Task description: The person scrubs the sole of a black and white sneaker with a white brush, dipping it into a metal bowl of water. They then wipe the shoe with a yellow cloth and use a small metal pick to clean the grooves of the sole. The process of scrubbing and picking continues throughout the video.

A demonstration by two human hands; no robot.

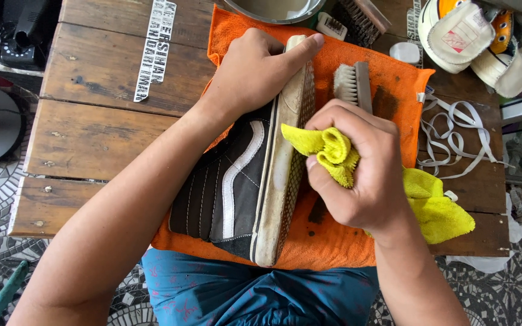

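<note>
The black high-top sneaker [237, 181] lies on its side on an orange towel [394, 90] spread over the wooden surface [98, 121], its pale, grubby sole edge turned up and its toe pointing away from the person. The left hand [249, 72] is clamped over the toe end, fingers curled around the front of the sole, pinning the shoe down. The right hand [364, 169] is closed tightly around a bunched yellow cloth [333, 151], the wad pressed against the sole's side wall about midway along, with the loose tail of the cloth trailing out behind the wrist onto the towel. A white-bristled brush [353, 84] lies on the towel just beyond the right hand, and a tangle of white laces [454, 133] sits on the wood to the right. Another pair of pale shoes [478, 42] is heaped in the far right corner, beside a metal bowl [273, 9] at the top edge. From where I stand, the risk looks to be the shoe rolling or skidding under a hard rub, since it balances on its side and only the toe is held; the towel shows dark damp patches, so it may slide on the wood as well. The trailing cloth could also drag grime back across cleaned rubber.
</note>
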